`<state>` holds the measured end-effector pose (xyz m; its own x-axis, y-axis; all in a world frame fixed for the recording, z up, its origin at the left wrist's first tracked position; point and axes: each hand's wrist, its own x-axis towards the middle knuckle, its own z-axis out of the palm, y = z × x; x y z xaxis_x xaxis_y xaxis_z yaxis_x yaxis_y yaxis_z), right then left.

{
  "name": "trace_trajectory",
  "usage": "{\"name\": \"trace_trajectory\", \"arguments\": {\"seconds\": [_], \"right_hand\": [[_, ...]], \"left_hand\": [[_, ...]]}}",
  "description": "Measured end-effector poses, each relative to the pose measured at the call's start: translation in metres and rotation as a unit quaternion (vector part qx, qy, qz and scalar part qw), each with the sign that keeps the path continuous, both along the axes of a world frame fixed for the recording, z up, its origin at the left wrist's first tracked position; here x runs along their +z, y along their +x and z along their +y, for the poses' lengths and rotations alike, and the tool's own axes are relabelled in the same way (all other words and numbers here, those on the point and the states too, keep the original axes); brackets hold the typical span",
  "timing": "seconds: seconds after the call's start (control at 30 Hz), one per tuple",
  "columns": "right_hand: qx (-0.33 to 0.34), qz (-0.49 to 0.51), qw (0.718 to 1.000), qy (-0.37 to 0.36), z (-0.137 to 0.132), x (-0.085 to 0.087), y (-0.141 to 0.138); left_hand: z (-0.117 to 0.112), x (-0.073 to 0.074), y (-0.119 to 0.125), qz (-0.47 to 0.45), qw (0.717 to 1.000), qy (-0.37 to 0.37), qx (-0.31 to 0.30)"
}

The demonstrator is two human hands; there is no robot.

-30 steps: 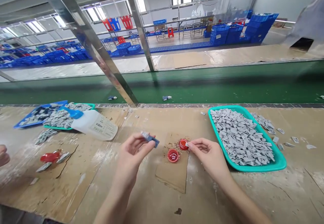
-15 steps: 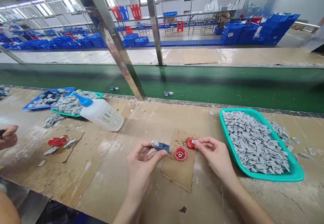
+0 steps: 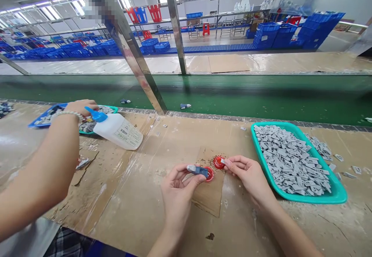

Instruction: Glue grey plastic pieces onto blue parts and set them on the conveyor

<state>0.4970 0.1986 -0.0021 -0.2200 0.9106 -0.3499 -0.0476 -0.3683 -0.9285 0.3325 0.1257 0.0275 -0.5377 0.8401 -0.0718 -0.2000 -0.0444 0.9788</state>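
Observation:
Between thumb and fingers, my left hand (image 3: pixel 181 187) pinches a dark blue and grey plastic part (image 3: pixel 197 170). The part's dark end hangs over a red cap of liquid (image 3: pixel 209 175); whether it touches the liquid I cannot tell. My right hand (image 3: pixel 245 172) pinches a small grey plastic piece (image 3: pixel 223 161) at the rim of a second red cap (image 3: pixel 217 162). Both caps rest on a stained piece of cardboard (image 3: pixel 213 201). To the right of my right hand stands a green basket (image 3: pixel 334 195) heaped with grey plastic pieces (image 3: pixel 290 160).
A co-worker's arm (image 3: pixel 49 160) reaches across the left side to the trays. The white bottle (image 3: pixel 120 131) with a blue nozzle lies tilted there. Behind the table runs a green conveyor belt (image 3: pixel 247 98) carrying small parts (image 3: pixel 185 106). A metal post (image 3: pixel 136 59) slants down to the table edge.
My left hand has moved right with the plastic part, over the nearer red cap. My right hand has barely shifted. The co-worker's arm has reached to the trays; parts on the belt moved left.

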Motion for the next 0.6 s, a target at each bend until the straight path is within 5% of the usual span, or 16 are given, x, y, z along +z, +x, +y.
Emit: {"name": "trace_trajectory", "arguments": {"seconds": [0.6], "right_hand": [[0.115,0.106,0.988,0.005,-0.02,0.033,0.015]], "left_hand": [[-0.003,0.004,0.04,0.003,0.999,0.001,-0.034]]}}
